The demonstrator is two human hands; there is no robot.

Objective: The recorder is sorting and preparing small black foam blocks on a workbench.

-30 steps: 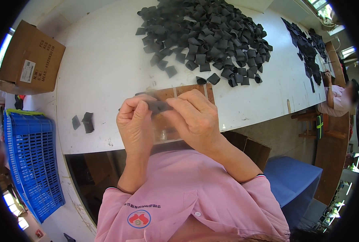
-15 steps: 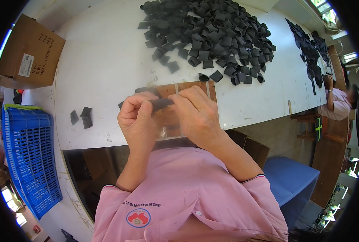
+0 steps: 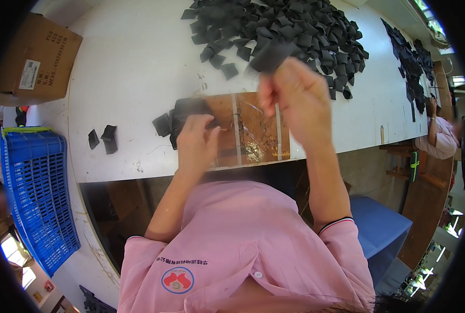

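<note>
My right hand point(image 3: 301, 104), blurred by motion, is raised over the far edge of a brown board. Its closed fingers pinch a black fabric piece point(image 3: 274, 55) in front of the pile. My left hand point(image 3: 195, 141) rests at the board's left part, thumb and forefinger apart, against dark fabric pieces point(image 3: 188, 109) lying there. Some of its fingertips are hidden against the black cloth. The brown board point(image 3: 222, 112) has pale tape strips across it and lies at the table's near edge. Another small black piece point(image 3: 161, 125) sits just left of it.
A large pile of short black fabric tubes point(image 3: 316, 36) covers the far table. Two loose black pieces point(image 3: 109, 140) lie at left, near a cardboard box point(image 3: 39, 57) and a blue crate point(image 3: 37, 193). At right are dark cloth pieces point(image 3: 407, 68), a co-worker point(image 3: 438, 138) and a blue-covered seat point(image 3: 378, 229).
My hands have parted. The right moved up and right toward the pile with a black piece; the left came down onto the fabric at the board's left, uncovering more of the board.
</note>
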